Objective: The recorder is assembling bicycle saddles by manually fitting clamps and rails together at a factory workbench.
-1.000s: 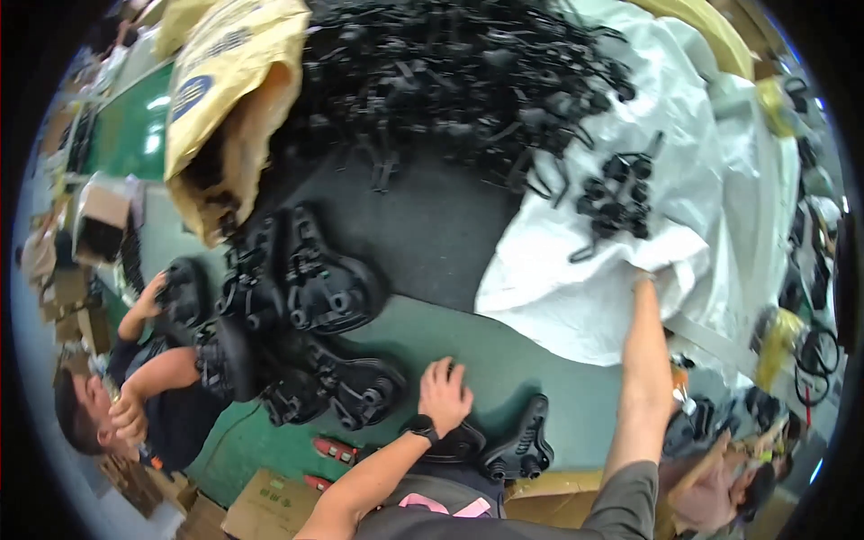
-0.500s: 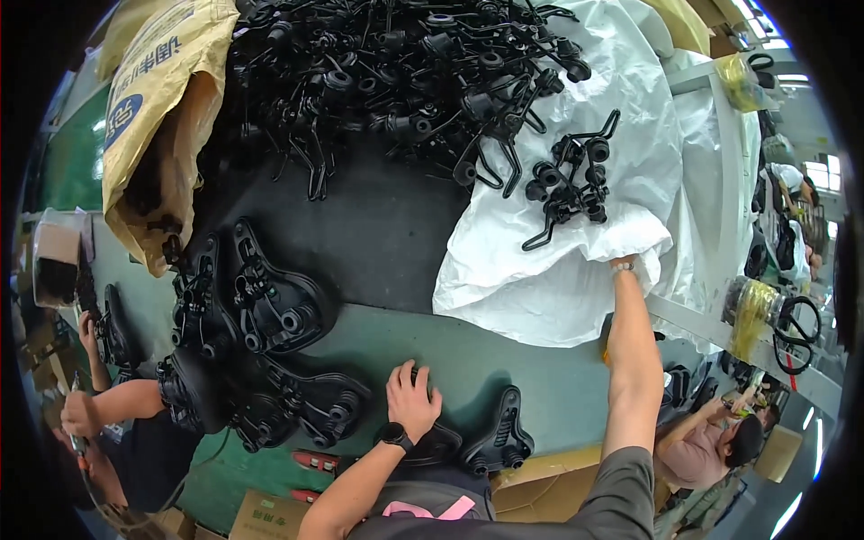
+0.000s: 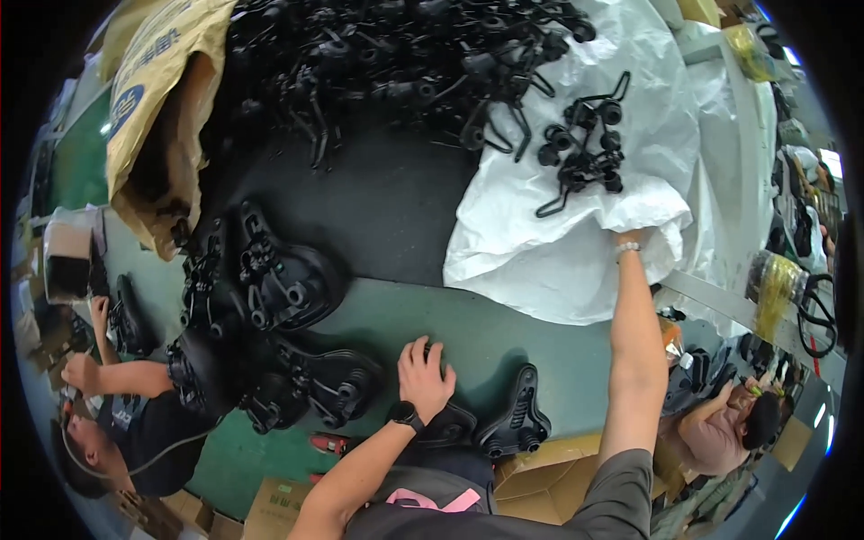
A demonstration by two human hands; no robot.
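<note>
Two hands work over a green bench (image 3: 504, 333) that has slid lower in view since the earlier frames, so more of the black pile (image 3: 378, 63) at the far edge now shows. A dark mat (image 3: 387, 207) covers the bench's middle, and between it and the near edge runs a bare green strip, the only open room. A white sack (image 3: 576, 243) spreads over the right side; its folded edge hangs onto that strip. A brown sack (image 3: 153, 99) lies at the far left, mouth toward the mat. Black moulded seat shells (image 3: 270, 279) crowd the left part of the bench, and one more shell (image 3: 517, 418) stands on edge at the near rim, just beside a flatter black part (image 3: 450, 423).

A right arm stretches straight out, farther up than before. Its right hand (image 3: 627, 241) is at the white sack's fold, with a light band at the wrist; the fingers are tucked into the plastic, so whether they grip it cannot be told. A small clump of black wire parts (image 3: 580, 148) lies on the sack just beyond that hand. The left hand (image 3: 425, 373), with a black watch on its wrist, rests flat on the green strip, fingers (image 3: 423, 346) spread and holding nothing, its heel touching the flatter part; it has barely shifted.

Another person (image 3: 126, 414) works at the left, and one more (image 3: 729, 432) at the lower right.
</note>
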